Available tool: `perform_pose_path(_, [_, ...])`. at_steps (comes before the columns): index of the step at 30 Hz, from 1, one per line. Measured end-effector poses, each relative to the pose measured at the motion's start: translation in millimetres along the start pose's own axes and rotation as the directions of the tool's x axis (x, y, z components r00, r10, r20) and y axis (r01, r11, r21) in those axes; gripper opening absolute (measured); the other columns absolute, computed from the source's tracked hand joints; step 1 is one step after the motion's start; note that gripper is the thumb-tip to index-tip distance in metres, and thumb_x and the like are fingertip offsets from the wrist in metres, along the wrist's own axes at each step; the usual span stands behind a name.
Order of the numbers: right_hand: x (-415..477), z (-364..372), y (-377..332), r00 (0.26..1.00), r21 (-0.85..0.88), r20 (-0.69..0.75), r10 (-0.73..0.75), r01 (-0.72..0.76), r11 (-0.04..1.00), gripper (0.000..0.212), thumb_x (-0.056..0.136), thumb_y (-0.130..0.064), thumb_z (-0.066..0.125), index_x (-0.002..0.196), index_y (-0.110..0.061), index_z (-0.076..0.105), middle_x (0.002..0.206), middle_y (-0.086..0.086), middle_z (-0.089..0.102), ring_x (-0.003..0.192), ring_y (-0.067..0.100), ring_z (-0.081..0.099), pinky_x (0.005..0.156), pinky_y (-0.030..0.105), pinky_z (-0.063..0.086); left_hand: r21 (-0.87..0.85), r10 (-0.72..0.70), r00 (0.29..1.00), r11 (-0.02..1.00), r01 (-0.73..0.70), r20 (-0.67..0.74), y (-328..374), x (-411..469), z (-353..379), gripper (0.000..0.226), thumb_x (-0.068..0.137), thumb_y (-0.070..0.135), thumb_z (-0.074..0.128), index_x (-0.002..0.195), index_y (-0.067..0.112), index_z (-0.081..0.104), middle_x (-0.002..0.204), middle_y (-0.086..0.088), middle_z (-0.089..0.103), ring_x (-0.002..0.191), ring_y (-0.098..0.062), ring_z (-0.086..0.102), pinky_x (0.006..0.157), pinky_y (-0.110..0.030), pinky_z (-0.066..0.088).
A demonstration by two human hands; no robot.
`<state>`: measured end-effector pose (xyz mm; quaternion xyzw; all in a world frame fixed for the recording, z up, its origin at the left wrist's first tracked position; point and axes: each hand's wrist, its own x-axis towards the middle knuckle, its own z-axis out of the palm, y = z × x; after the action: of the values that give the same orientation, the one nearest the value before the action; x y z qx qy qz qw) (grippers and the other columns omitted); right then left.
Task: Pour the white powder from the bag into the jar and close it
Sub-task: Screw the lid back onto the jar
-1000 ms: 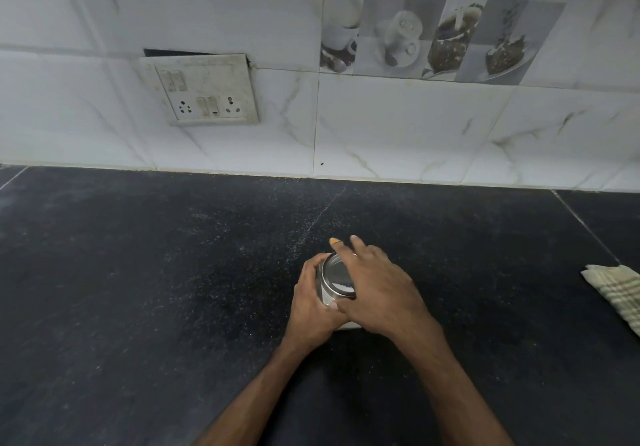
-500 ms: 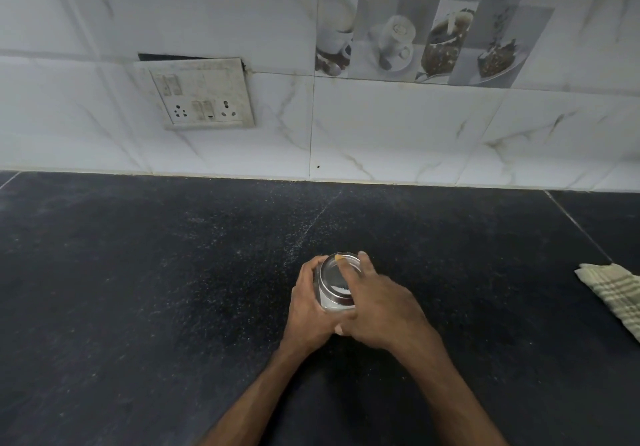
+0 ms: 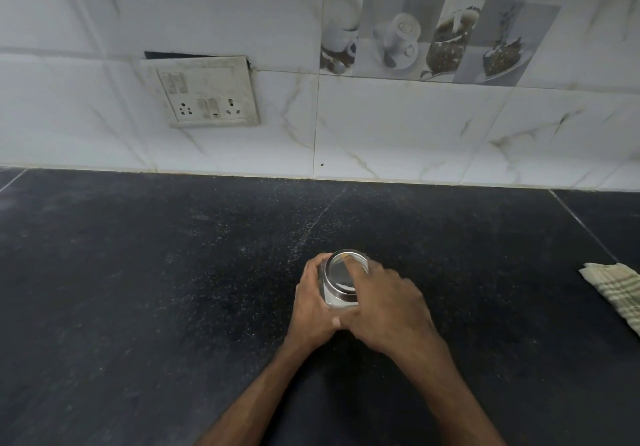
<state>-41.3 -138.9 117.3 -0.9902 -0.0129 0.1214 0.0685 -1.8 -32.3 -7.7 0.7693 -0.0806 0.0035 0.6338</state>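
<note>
A left hand [image 3: 313, 310] grips the side of a jar [image 3: 333, 297] standing upright mid-bench [image 3: 138, 289], long axis vertical, its lid [image 3: 341, 272] facing up. The right hand [image 3: 384, 307] curls over that lid from the right. A checked cloth [image 3: 616, 289] lies well apart, far right.

Surface: black speckled stone counter [image 3: 138, 289], fills the lower half of the frame. A faint seam [image 3: 322, 217] runs diagonally up from centre. Fine white specks [image 3: 298, 248] are scattered widely, densest along that seam; possibly powder, too fine to confirm. Jar [image 3: 334, 299] with metal-rimmed lid [image 3: 341, 274] stands upright at lower centre. Checked cloth [image 3: 616, 289] lies at the right edge, partly cut off.
</note>
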Motion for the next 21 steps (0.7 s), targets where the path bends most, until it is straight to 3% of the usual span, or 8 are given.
perform_pose_path(2, [4.3, -7.0, 2.9, 0.995, 0.024, -0.093, -0.024, 0.027, 0.999, 0.096, 0.082, -0.052, 0.070, 0.154, -0.029, 0.012, 0.150, 0.005, 0.042, 0.136, 0.025, 0.040, 0.108, 0.043, 0.038, 0.017, 0.003, 1.000, 1.000, -0.003, 0.001, -1.2, 0.6, 0.3, 0.094, 0.051, 0.042, 0.093, 0.131, 0.032, 0.042, 0.126, 0.014, 0.060, 0.115, -0.001, 0.060, 0.098, -0.029, 0.052])
perform_pose_path(6, [34.0, -3.4, 11.7, 0.967, 0.141, -0.013, -0.253, 0.252, 0.957, 0.090, 0.085, -0.039, 0.071, 0.156, -0.033, 0.016, 0.165, 0.000, 0.014, 0.152, 0.021, 0.012, 0.119, 0.044, 0.019, 0.053, 0.012, 1.000, 0.999, -0.012, -0.004, -0.2, 1.4, 1.0, 0.089, 0.055, 0.046, 0.088, 0.131, 0.033, 0.042, 0.126, 0.013, 0.059, 0.113, -0.005, 0.062, 0.095, -0.036, 0.055])
perform_pose_path(8, [46.3, 9.8, 19.0, 0.946, 0.174, -0.013, -0.325, 0.322, 0.931, 0.076, 0.087, -0.035, 0.068, 0.153, -0.032, 0.029, 0.162, -0.003, 0.023, 0.150, 0.016, 0.016, 0.118, 0.038, 0.014, 0.060, 0.021, 1.000, 0.998, -0.020, -0.014, 1.7, 0.8, 1.0, 0.083, 0.055, 0.043, 0.087, 0.126, 0.028, 0.046, 0.118, 0.012, 0.062, 0.106, -0.005, 0.065, 0.088, -0.036, 0.057])
perform_pose_path(10, [52.3, 26.6, 23.8, 0.935, 0.177, -0.130, -0.331, 0.351, 0.920, 0.061, 0.089, -0.039, 0.064, 0.145, -0.033, 0.043, 0.154, -0.008, 0.037, 0.144, 0.013, 0.026, 0.111, 0.032, 0.015, 0.072, 0.036, 0.999, 0.997, -0.034, -0.030, 4.1, 0.4, 1.1, 0.075, 0.058, 0.042, 0.085, 0.122, 0.026, 0.049, 0.112, 0.011, 0.064, 0.100, -0.006, 0.066, 0.083, -0.036, 0.058])
perform_pose_path(15, [50.0, 60.0, -2.8, 0.858, 0.072, -0.492, -0.149, 0.210, 0.975, 0.034, 0.092, -0.044, 0.048, 0.119, -0.033, 0.064, 0.123, -0.013, 0.063, 0.119, 0.009, 0.055, 0.094, 0.034, 0.035, 0.221, 0.083, 0.996, 0.972, -0.076, -0.025, 7.5, 2.2, 1.7, 0.046, 0.082, 0.050, 0.064, 0.122, 0.034, 0.047, 0.115, 0.024, 0.054, 0.107, 0.009, 0.056, 0.088, -0.019, 0.051])
perform_pose_path(17, [51.4, 60.6, -6.8, 0.843, 0.091, -0.525, -0.114, 0.189, 0.978, 0.033, 0.090, -0.046, 0.049, 0.115, -0.034, 0.066, 0.118, -0.016, 0.065, 0.115, 0.007, 0.057, 0.093, 0.032, 0.033, 0.223, 0.068, 0.998, 0.973, -0.062, -0.017, 7.5, 2.6, 1.0, 0.055, 0.079, 0.054, 0.064, 0.126, 0.029, 0.049, 0.119, 0.020, 0.054, 0.109, 0.006, 0.056, 0.091, -0.023, 0.051])
perform_pose_path(21, [58.2, 48.0, 23.9, 0.866, 0.174, -0.431, -0.254, 0.356, 0.918, 0.044, 0.077, -0.047, 0.066, 0.118, -0.031, 0.067, 0.124, -0.016, 0.064, 0.119, 0.006, 0.054, 0.101, 0.030, 0.033, 0.108, 0.034, 0.999, 0.994, -0.030, -0.037, 2.1, 0.9, 0.2, 0.079, 0.062, 0.043, 0.082, 0.131, 0.024, 0.048, 0.125, 0.012, 0.059, 0.113, -0.003, 0.060, 0.093, -0.028, 0.053])
